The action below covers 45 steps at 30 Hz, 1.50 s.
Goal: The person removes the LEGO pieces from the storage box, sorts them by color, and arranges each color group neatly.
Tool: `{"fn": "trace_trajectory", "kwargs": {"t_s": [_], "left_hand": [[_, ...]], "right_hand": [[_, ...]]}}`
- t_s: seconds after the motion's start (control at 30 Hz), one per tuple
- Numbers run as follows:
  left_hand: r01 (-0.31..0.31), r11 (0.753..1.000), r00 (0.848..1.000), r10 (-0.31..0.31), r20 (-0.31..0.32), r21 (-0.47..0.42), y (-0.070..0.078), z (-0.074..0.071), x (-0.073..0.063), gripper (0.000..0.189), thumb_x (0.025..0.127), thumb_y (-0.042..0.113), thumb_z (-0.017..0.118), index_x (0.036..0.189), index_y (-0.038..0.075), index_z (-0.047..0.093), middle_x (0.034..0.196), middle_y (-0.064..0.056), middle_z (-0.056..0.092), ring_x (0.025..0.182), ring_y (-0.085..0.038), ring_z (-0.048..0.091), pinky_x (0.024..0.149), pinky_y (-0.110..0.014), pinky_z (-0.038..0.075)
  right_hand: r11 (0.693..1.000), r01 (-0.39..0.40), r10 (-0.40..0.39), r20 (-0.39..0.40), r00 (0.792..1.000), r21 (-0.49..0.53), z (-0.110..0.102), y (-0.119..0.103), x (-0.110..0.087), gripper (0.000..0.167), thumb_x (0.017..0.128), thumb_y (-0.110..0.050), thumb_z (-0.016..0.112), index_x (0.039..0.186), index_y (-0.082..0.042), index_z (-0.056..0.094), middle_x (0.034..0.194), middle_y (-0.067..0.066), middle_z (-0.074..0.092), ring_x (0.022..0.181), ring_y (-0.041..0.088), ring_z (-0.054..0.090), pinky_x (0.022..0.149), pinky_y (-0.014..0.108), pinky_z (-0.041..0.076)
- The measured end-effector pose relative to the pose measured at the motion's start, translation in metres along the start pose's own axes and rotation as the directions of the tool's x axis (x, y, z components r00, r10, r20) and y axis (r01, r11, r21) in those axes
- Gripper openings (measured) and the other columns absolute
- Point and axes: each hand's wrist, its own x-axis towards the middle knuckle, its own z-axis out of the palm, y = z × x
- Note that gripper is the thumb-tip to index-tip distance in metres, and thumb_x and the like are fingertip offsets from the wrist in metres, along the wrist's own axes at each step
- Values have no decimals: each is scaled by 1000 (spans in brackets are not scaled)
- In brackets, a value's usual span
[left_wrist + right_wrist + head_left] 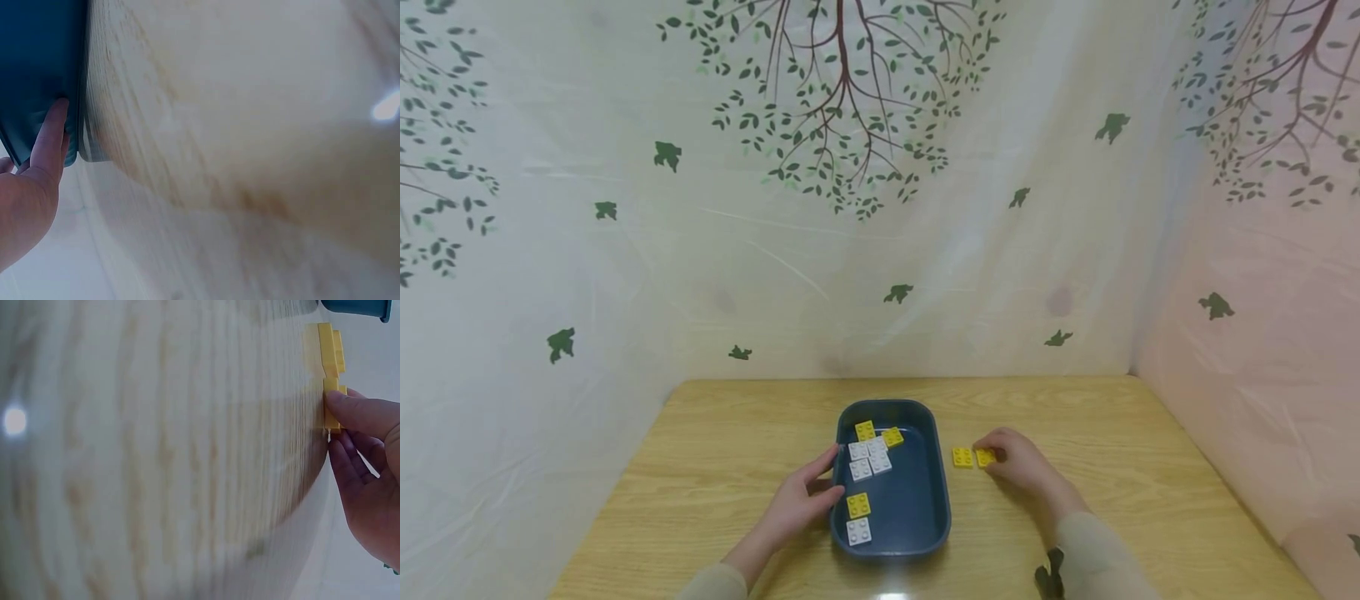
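Observation:
A dark blue tray [910, 500] holds several white toy bricks [859, 532] and three yellow ones [858, 505], mostly along its left side. My left hand [797, 500] rests against the tray's left wall, thumb and forefinger spread apart. In the left wrist view a straight finger [51, 134] lies along the tray's outer side. To the right of the tray, my right hand [1022, 467] pinches a yellow toy brick [331, 412] between thumb and fingers, low at the tabletop. A second yellow brick [962, 457] sits right beside it, on the side toward the tray.
The wooden table [737, 433] runs back to a pale curtain [850, 275] printed with branches and leaves. Curtain sheets also hang at the left and right sides. A dark strap-like piece [1051, 575] shows by the right sleeve.

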Motion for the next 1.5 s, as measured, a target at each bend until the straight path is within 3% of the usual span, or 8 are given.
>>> {"fn": "trace_trajectory", "kwargs": {"t_s": [0.27, 0.7, 0.9, 1.0, 1.13, 1.33, 1.5], "left_hand": [[19, 1000, 1000, -19, 11, 10, -3, -1, 2, 66, 97, 18, 65, 155, 12, 35, 154, -23, 34, 123, -40, 55, 98, -42, 51], [17, 1000, 1000, -17, 7, 13, -6, -1, 4, 66, 96, 19, 66, 154, 12, 36, 154, -23, 35, 123, -40, 55, 99, -44, 50], [12, 1000, 1000, -12, 13, 12, -6, -1, 4, 66, 96, 19, 65, 155, 12, 35, 154, -23, 35, 123, -40, 55, 98, -44, 51], [15, 1000, 1000, -15, 15, 14, -5, -1, 3, 66, 97, 20, 65, 155, 12, 35, 155, -23, 34, 123, -40, 55, 99, -45, 50], [19, 1000, 1000, -19, 11, 22, -4, -1, 2, 66, 97, 20, 65, 155, 12, 35, 155, -23, 35, 123, -40, 55, 99, -45, 50], [20, 1000, 1000, -21, 7, 23, -4, 0, 2, 66, 97, 20, 65, 155, 12, 35, 154, -23, 35, 123, -40, 55, 99, -46, 50], [11, 1000, 1000, -11, -5, 27, -4, 2, 1, 66, 96, 18, 65, 154, 12, 35, 154, -23, 36, 122, -40, 56, 98, -45, 50]], "right_hand": [[999, 44, -44, -8, 999, 3, 2, 3, 2, 31, 78, 4, 75, 109, -1, 73, 104, 6, 64, 95, 23, 57, 87, 43, 49], [999, 6, -6, -4, 1000, 36, 0, 1, 0, 33, 80, 5, 74, 112, -1, 71, 107, 7, 63, 100, 25, 58, 92, 47, 48], [988, -95, 96, 0, 995, 122, 0, 1, -3, 36, 81, 3, 75, 116, -2, 70, 114, 9, 63, 110, 31, 57, 102, 54, 43], [968, -165, 168, -1, 986, 188, -1, -1, -4, 40, 81, 2, 75, 120, -2, 68, 120, 11, 62, 116, 33, 55, 106, 55, 40], [944, -198, 205, 2, 979, 262, -4, -3, -6, 45, 85, 1, 73, 129, -1, 62, 130, 17, 57, 123, 38, 52, 108, 56, 38], [972, -64, 76, -41, 996, 227, -8, -12, -1, 43, 89, -1, 70, 131, 1, 59, 131, 19, 58, 122, 39, 53, 106, 54, 42], [970, 75, -64, -55, 996, 233, -6, -33, 4, 44, 88, -4, 73, 129, 5, 59, 128, 19, 61, 117, 38, 58, 101, 51, 47]]}}
